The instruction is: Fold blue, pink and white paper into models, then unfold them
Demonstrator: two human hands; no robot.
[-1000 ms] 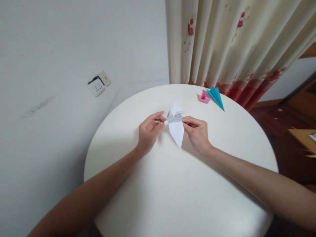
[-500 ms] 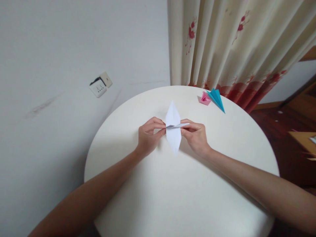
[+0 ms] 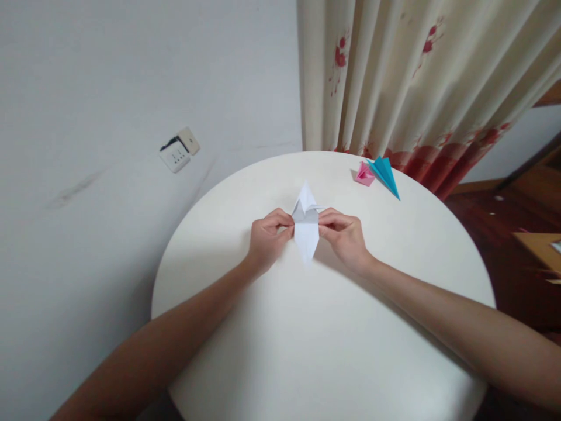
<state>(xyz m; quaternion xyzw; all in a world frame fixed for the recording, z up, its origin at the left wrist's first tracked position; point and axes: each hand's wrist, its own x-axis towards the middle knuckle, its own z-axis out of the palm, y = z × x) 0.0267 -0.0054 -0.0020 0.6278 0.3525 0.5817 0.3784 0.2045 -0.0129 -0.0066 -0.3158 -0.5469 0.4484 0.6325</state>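
A folded white paper (image 3: 305, 237) with pointed far and near ends is held over the table between both hands. My left hand (image 3: 272, 238) pinches its left edge between thumb and fingers. On the opposite edge my right hand (image 3: 344, 235) has the same kind of pinch. Across the paper's middle runs a raised fold, grey in shadow, and a thin point sticks out to the right above my right fingertips. The fingertips are partly hidden by the paper.
The round white table (image 3: 280, 333) stands against a wall with a socket (image 3: 176, 155). At its far right lie a blue folded paper plane (image 3: 385, 176) and a pink folded paper piece (image 3: 364, 174). A cream and red curtain (image 3: 394, 76) hangs behind.
The white paper's middle flap has tilted away from me, showing a grey shaded face and a peak. Both hands keep their pinch, and the left has shifted slightly to the right.
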